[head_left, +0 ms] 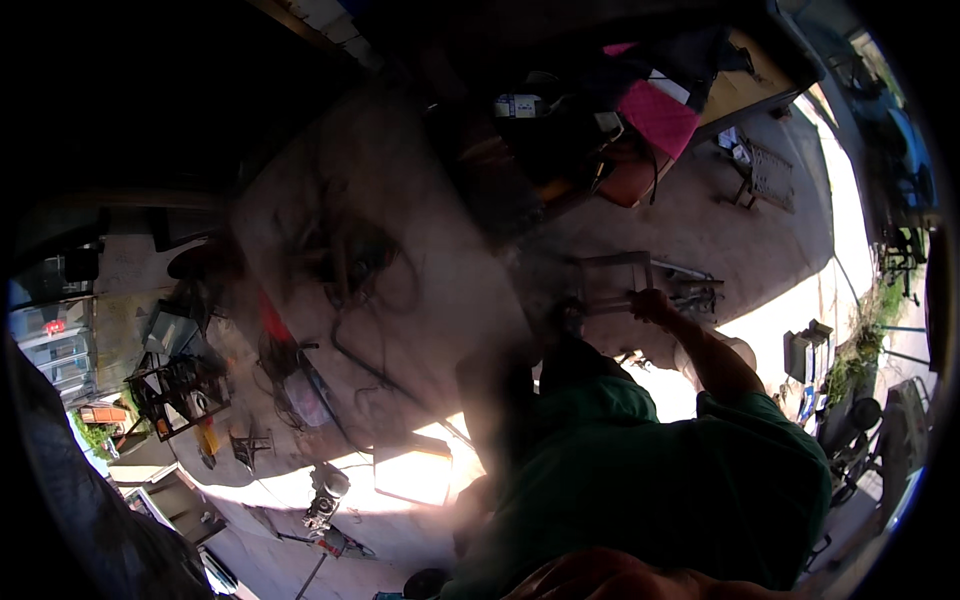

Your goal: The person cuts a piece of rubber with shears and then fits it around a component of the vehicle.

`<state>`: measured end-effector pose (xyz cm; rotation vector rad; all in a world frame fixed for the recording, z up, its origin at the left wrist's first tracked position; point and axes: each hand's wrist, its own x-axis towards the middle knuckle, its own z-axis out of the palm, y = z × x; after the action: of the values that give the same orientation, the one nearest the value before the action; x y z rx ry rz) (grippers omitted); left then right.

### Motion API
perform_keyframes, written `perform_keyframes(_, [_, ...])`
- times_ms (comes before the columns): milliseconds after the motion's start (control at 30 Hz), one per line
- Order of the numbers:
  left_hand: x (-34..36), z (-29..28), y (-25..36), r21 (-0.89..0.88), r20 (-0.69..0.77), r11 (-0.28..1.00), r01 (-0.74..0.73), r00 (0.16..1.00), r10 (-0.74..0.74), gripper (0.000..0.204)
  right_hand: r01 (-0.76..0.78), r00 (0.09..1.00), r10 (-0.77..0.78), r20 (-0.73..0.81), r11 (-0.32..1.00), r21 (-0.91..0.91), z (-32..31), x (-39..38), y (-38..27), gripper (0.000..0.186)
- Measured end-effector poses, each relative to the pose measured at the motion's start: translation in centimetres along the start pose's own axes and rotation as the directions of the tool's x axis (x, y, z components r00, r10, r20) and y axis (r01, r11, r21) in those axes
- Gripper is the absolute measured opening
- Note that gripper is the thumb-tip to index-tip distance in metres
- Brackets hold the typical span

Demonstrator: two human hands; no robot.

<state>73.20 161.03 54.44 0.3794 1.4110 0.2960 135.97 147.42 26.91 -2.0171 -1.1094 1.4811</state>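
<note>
From the green sleeve my right arm reaches forward, and my right hand is closed on a corner of a rectangular frame with an open middle. The frame stands on or just above the floor; shade hides its lower part. Just to the right of it lie some long metal pieces. My left hand cannot be made out; a blurred patch and dark shade cover that side of my body.
A low stool with a woven seat stands at the far right. Pink cloth and clutter cover a bench at the back. Cables lie on the floor to the left. A motorcycle is at lower left, a dark metal rack farther left.
</note>
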Motion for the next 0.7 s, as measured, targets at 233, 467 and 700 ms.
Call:
perform_keyframes(233, [4.0, -0.3, 4.5, -0.115, -0.038, 0.993, 0.008, 0.999, -0.012, 0.032, -0.390, 0.918, 0.332, 0.215, 0.664, 0.638, -1.4, -0.3, -11.7, 0.040])
perform_keyframes(467, [7.9, -3.2, 13.7, -0.119, -0.066, 0.992, -0.040, 0.997, 0.032, 0.032, -0.646, 0.761, 0.624, 0.177, 0.702, 0.300, -1.7, 3.8, -25.9, 0.023])
perform_keyframes(700, [3.7, -10.7, 27.7, -0.016, -0.105, 0.998, -0.054, 0.993, 0.052, 0.033, -0.487, 0.871, 0.451, 0.195, 0.744, 0.457, -2.2, 8.0, -42.0, 0.024])
